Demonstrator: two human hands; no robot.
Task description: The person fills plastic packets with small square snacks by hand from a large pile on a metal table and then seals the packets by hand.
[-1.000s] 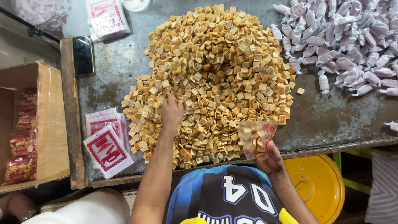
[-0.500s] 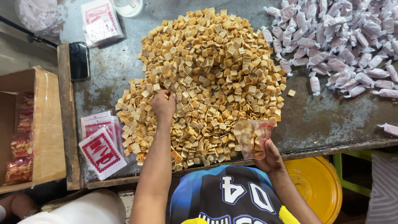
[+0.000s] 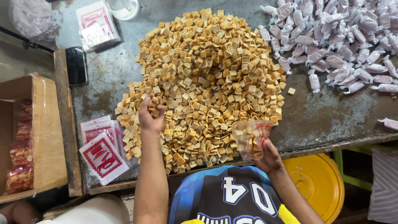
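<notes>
A big heap of small square tan biscuits (image 3: 211,79) covers the grey table (image 3: 327,116). My left hand (image 3: 150,115) rests on the heap's left side, fingers curled around a few biscuits. My right hand (image 3: 267,155) is at the table's near edge and holds a small clear plastic bag (image 3: 248,137) with red print, partly filled with biscuits. A stack of flat bags with red print (image 3: 101,151) lies to the left of my left hand.
A pile of filled, twisted clear packets (image 3: 344,41) lies at the far right. A cardboard box (image 3: 37,132) with packed bags stands at the left. A black phone (image 3: 76,65), more printed bags (image 3: 97,25) and a yellow lid (image 3: 317,182) are nearby.
My left hand has slid left across the heap and curled around some biscuits. My right hand still holds the bag at the table's edge.
</notes>
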